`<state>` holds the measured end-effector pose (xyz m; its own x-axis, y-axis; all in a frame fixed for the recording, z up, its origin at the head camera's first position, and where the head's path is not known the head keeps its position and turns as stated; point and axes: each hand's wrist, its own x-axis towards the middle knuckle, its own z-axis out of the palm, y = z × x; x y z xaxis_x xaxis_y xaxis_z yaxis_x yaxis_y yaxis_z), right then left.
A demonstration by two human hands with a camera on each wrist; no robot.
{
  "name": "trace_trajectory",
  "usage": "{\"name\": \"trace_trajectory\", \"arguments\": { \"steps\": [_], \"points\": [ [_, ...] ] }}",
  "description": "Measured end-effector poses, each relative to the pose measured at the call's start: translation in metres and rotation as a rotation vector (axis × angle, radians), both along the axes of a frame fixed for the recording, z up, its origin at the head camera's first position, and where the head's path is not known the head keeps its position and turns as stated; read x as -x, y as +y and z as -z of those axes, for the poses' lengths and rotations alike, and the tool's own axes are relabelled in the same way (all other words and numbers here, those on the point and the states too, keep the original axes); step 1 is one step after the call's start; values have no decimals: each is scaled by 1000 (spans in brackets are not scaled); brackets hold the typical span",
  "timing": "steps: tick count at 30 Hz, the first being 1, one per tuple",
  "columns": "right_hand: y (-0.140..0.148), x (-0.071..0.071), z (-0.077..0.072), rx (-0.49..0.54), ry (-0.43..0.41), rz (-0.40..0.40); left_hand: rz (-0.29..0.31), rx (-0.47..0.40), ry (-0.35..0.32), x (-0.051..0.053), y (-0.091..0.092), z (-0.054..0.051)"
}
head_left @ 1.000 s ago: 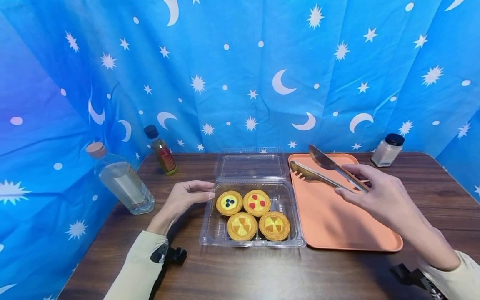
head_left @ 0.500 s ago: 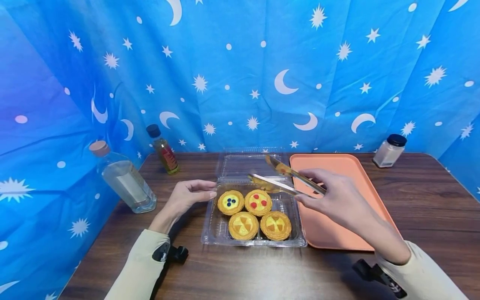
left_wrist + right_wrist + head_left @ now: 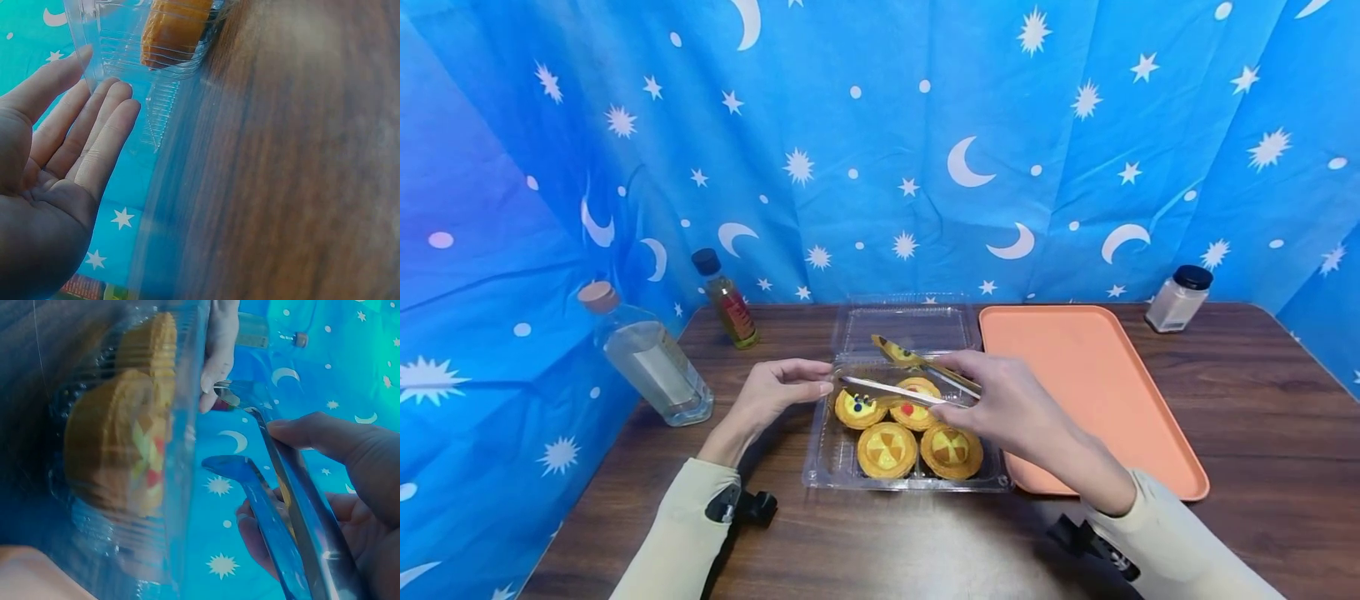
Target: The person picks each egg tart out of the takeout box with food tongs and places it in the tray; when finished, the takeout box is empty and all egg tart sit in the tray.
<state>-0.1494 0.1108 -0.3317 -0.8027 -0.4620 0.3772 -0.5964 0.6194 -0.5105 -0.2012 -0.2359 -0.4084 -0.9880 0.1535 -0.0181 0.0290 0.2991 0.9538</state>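
Observation:
My right hand [image 3: 1017, 402] grips a pair of metal tongs [image 3: 891, 389], arms spread apart, above the two rear tarts. A clear plastic container [image 3: 850, 483] stands with its lid [image 3: 917, 327] laid back. Inside are a tart with blue berries [image 3: 855, 414], one with red berries [image 3: 908, 413], and two with yellow wedge toppings, a front left tart [image 3: 886, 450] and a front right tart [image 3: 952, 452]. The tongs partly hide the rear pair. With fingers nearly straight, my left hand [image 3: 769, 400] touches the container's left edge; the left wrist view shows its thumb [image 3: 59, 72] against the plastic.
An orange tray [image 3: 1093, 367] lies directly right of the container on the wooden table [image 3: 880, 550]. At left stand a large clear bottle [image 3: 658, 367] and a small oil bottle [image 3: 730, 308]. A black-lidded jar [image 3: 1178, 302] is at the back right. A blue curtain [image 3: 880, 125] hangs behind.
My right hand has carried the tongs left from over the orange tray to above the rear tarts. The left hand stays at the container's edge, and the tarts have not moved.

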Motion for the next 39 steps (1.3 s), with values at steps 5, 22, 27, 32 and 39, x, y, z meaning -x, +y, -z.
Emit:
{"name": "trace_trajectory", "arguments": {
  "steps": [5,22,27,32,39],
  "points": [
    [-10,0,7,-32,-43,-18,-3,-7,3,0,-1,1],
    [-26,-4,22,-105,-101,35,-4,19,14,-1,-3,2],
    [-27,-5,25,-104,-83,47,6,19,16,-1,-2,2],
    [-26,-7,24,-112,-57,46,12,16,21,-1,-2,1],
    [-28,-10,22,-129,-66,63,15,19,22,0,-1,1]
  ]
}}
